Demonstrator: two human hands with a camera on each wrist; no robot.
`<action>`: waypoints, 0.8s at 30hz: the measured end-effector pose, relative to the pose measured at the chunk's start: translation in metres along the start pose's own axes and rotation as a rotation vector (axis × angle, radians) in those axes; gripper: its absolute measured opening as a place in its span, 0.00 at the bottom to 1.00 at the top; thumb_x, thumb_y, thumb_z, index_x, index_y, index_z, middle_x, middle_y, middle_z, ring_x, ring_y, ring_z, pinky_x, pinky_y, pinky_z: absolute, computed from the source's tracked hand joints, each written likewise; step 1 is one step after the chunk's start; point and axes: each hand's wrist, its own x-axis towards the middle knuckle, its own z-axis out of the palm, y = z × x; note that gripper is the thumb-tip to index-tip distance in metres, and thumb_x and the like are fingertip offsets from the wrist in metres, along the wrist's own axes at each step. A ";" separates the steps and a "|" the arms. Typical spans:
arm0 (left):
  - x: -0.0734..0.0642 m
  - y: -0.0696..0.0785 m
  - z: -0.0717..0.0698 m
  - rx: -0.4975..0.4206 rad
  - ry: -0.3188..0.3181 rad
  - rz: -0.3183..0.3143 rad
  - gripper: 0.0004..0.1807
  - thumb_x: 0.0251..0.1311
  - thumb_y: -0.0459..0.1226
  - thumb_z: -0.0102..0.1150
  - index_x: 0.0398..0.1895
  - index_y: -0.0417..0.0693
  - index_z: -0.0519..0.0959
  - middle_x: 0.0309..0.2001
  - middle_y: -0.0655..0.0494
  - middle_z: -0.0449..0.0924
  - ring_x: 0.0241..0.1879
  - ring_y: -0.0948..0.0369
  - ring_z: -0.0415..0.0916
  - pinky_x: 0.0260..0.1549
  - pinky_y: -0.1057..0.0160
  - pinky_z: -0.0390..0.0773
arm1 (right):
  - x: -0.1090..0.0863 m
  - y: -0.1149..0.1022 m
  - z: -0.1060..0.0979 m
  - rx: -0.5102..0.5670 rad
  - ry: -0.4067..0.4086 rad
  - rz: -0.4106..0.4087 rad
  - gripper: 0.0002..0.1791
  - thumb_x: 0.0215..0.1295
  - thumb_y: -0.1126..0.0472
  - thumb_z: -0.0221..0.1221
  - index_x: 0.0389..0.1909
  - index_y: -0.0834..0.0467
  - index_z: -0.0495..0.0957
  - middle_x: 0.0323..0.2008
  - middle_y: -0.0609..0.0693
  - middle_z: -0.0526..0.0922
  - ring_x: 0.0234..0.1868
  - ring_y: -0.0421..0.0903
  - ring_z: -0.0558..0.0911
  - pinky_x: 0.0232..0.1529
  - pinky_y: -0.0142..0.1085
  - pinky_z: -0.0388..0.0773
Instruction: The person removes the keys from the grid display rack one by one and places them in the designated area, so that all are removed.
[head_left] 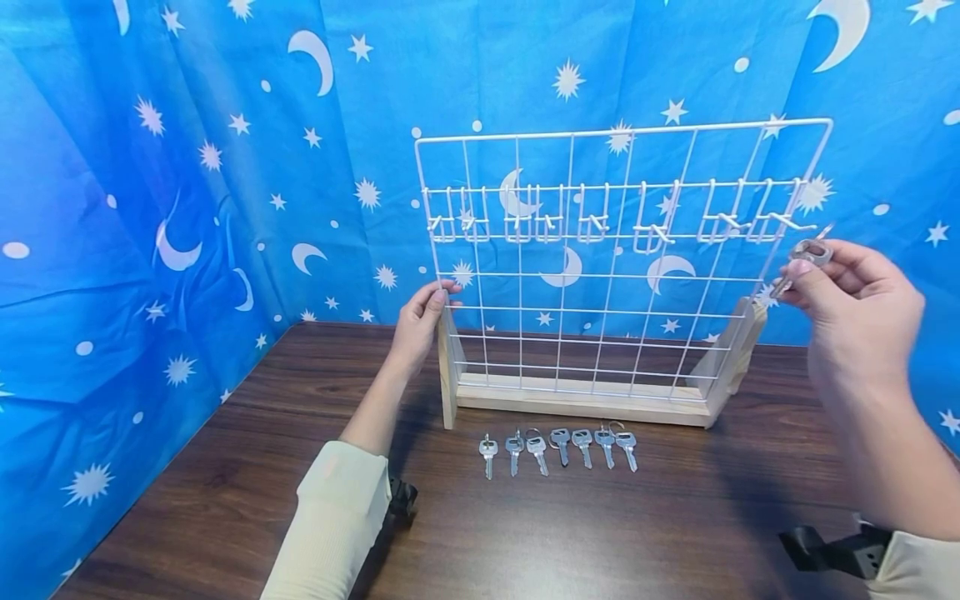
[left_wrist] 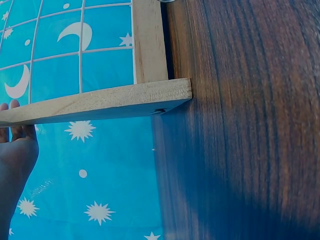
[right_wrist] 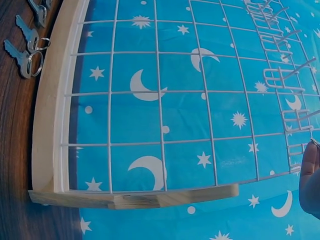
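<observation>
My right hand [head_left: 862, 308] pinches a silver key [head_left: 812, 252] between thumb and fingers, its ring pointing up. It is close beside the rightmost white hook [head_left: 787, 222] of a white wire grid rack [head_left: 585, 405] with a wooden stand. Only a bit of that hand [right_wrist: 310, 172] shows at the right wrist view's edge. On the rack's left side, my left hand [head_left: 418, 327] grips the top of the wooden upright [left_wrist: 100, 102], fingers wrapped around its edge. Several bare hooks line the upper part of the grid.
Several silver keys [head_left: 582, 447] with rings lie in a row on the dark wooden table [head_left: 525, 542], in front of the rack's base. A blue cloth [head_left: 360, 100] with moons and stars hangs behind and to the left.
</observation>
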 end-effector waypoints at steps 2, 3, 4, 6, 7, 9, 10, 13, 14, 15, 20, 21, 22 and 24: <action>0.000 0.000 0.000 0.002 0.001 0.003 0.21 0.71 0.38 0.41 0.57 0.29 0.67 0.53 0.35 0.72 0.51 0.40 0.71 0.54 0.57 0.71 | -0.001 -0.001 0.000 0.002 -0.008 -0.007 0.13 0.53 0.73 0.63 0.41 0.71 0.78 0.31 0.57 0.79 0.29 0.46 0.80 0.31 0.29 0.79; 0.000 0.000 0.000 0.003 0.001 0.002 0.21 0.71 0.38 0.41 0.57 0.29 0.67 0.53 0.36 0.72 0.51 0.40 0.71 0.53 0.58 0.71 | -0.001 -0.001 0.000 0.000 -0.011 -0.010 0.13 0.53 0.73 0.63 0.41 0.71 0.78 0.31 0.57 0.79 0.29 0.46 0.80 0.31 0.29 0.79; -0.001 0.000 0.000 0.004 0.000 0.003 0.21 0.71 0.38 0.41 0.57 0.29 0.67 0.53 0.35 0.72 0.51 0.40 0.71 0.53 0.58 0.71 | -0.001 -0.002 0.000 -0.002 -0.015 -0.013 0.13 0.53 0.73 0.62 0.41 0.71 0.78 0.31 0.57 0.79 0.29 0.46 0.80 0.31 0.29 0.79; -0.001 0.000 0.000 0.010 -0.001 0.005 0.20 0.71 0.38 0.40 0.57 0.29 0.67 0.53 0.35 0.71 0.50 0.41 0.72 0.54 0.58 0.71 | -0.002 -0.002 -0.001 -0.010 -0.020 -0.014 0.12 0.53 0.74 0.62 0.40 0.71 0.78 0.31 0.57 0.79 0.29 0.45 0.80 0.31 0.28 0.79; -0.001 0.000 0.000 0.011 -0.002 0.006 0.21 0.71 0.38 0.40 0.57 0.29 0.66 0.53 0.35 0.71 0.50 0.42 0.72 0.54 0.58 0.71 | -0.003 -0.002 -0.002 -0.018 -0.022 -0.010 0.12 0.53 0.74 0.62 0.40 0.71 0.78 0.31 0.57 0.79 0.29 0.45 0.80 0.32 0.28 0.79; -0.001 0.000 0.000 0.013 -0.003 0.004 0.21 0.71 0.38 0.40 0.57 0.29 0.66 0.53 0.34 0.71 0.49 0.45 0.74 0.54 0.58 0.71 | -0.004 -0.002 -0.003 -0.041 -0.028 0.001 0.12 0.54 0.74 0.62 0.41 0.70 0.78 0.31 0.56 0.80 0.30 0.44 0.80 0.32 0.27 0.79; -0.001 0.000 0.000 0.013 -0.003 0.005 0.21 0.71 0.38 0.41 0.57 0.29 0.66 0.53 0.34 0.71 0.49 0.46 0.74 0.54 0.58 0.70 | -0.005 -0.002 -0.004 -0.050 -0.032 0.009 0.12 0.54 0.74 0.61 0.42 0.70 0.78 0.31 0.55 0.80 0.31 0.44 0.80 0.32 0.27 0.79; 0.000 -0.001 0.000 0.010 -0.005 0.004 0.20 0.71 0.38 0.41 0.57 0.30 0.67 0.53 0.35 0.71 0.49 0.47 0.74 0.54 0.58 0.71 | -0.008 -0.001 -0.006 -0.090 -0.037 0.025 0.13 0.55 0.74 0.60 0.43 0.69 0.78 0.32 0.54 0.80 0.31 0.42 0.80 0.33 0.25 0.78; -0.001 -0.001 0.000 0.009 -0.005 0.004 0.20 0.71 0.39 0.41 0.57 0.30 0.67 0.53 0.35 0.71 0.49 0.47 0.74 0.54 0.58 0.70 | -0.009 0.000 -0.007 -0.107 -0.039 0.028 0.12 0.56 0.74 0.60 0.43 0.68 0.78 0.32 0.53 0.80 0.32 0.42 0.80 0.33 0.25 0.78; -0.001 -0.001 0.000 0.007 -0.006 0.006 0.20 0.71 0.39 0.41 0.57 0.30 0.67 0.53 0.35 0.71 0.50 0.46 0.74 0.54 0.58 0.70 | -0.010 0.001 -0.008 -0.125 -0.041 0.028 0.12 0.56 0.75 0.59 0.43 0.68 0.78 0.31 0.52 0.80 0.31 0.41 0.80 0.33 0.24 0.78; -0.001 -0.001 0.000 0.010 -0.003 0.006 0.20 0.71 0.39 0.41 0.57 0.31 0.68 0.53 0.35 0.71 0.50 0.44 0.73 0.53 0.57 0.71 | -0.014 0.005 -0.011 -0.222 -0.060 0.039 0.11 0.57 0.75 0.59 0.40 0.63 0.79 0.28 0.49 0.80 0.29 0.39 0.80 0.32 0.22 0.77; 0.000 -0.001 0.000 0.010 -0.003 0.005 0.20 0.71 0.39 0.41 0.56 0.31 0.68 0.53 0.35 0.71 0.50 0.43 0.73 0.53 0.57 0.71 | -0.015 0.006 -0.011 -0.246 -0.067 0.041 0.11 0.57 0.74 0.59 0.40 0.62 0.79 0.28 0.48 0.80 0.29 0.38 0.80 0.32 0.21 0.77; 0.000 -0.001 -0.001 0.008 -0.003 0.005 0.20 0.71 0.39 0.41 0.57 0.31 0.67 0.53 0.35 0.71 0.50 0.43 0.72 0.53 0.57 0.71 | -0.016 0.006 -0.012 -0.265 -0.073 0.045 0.11 0.57 0.74 0.60 0.41 0.61 0.79 0.28 0.48 0.80 0.28 0.37 0.80 0.32 0.21 0.77; 0.000 -0.001 -0.001 0.004 -0.005 0.005 0.20 0.71 0.38 0.41 0.57 0.30 0.67 0.53 0.34 0.71 0.51 0.42 0.72 0.53 0.56 0.71 | -0.017 0.007 -0.013 -0.327 -0.083 0.044 0.11 0.57 0.72 0.60 0.41 0.60 0.79 0.27 0.47 0.79 0.28 0.36 0.80 0.32 0.21 0.77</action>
